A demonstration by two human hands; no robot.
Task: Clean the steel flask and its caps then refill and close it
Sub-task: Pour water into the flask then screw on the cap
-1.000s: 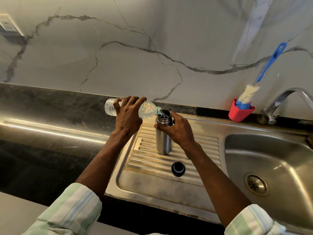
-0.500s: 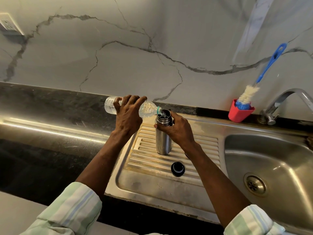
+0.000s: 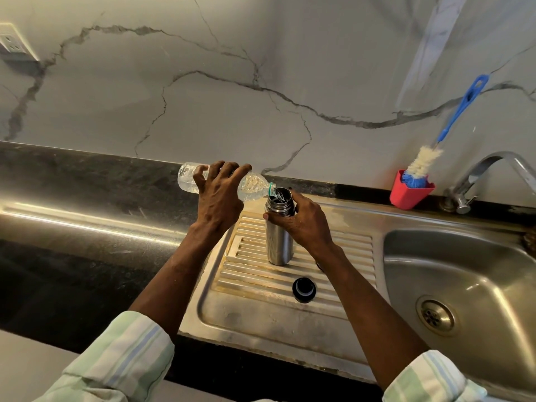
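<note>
**Water poured from a plastic bottle into a steel flask**

A brushed-steel flask [image 3: 279, 239], a plain cylinder with a ringed neck, stands upright on the ribbed steel drainboard [image 3: 342, 256], its long axis vertical and its open mouth facing up. The right hand [image 3: 301, 224] wraps its fingers round the flask's neck and shoulder. Just left of the flask, the left hand [image 3: 219, 195] grips a clear ribbed plastic bottle [image 3: 252, 187] from above, fingers curled over its middle. The bottle lies almost level, its mouth tipped to the flask's rim, and water runs into the flask. In front of the flask, on the drainboard, lies a round black cap [image 3: 303, 289]. Right of the flask is the smooth steel basin [image 3: 464, 274] with a curved tap [image 3: 478, 175] behind it. Beside the tap, a red cup [image 3: 410, 194] holds a blue-handled brush [image 3: 446, 132] with white bristles. Behind the flask rises a veined marble wall [image 3: 203, 97].
</note>
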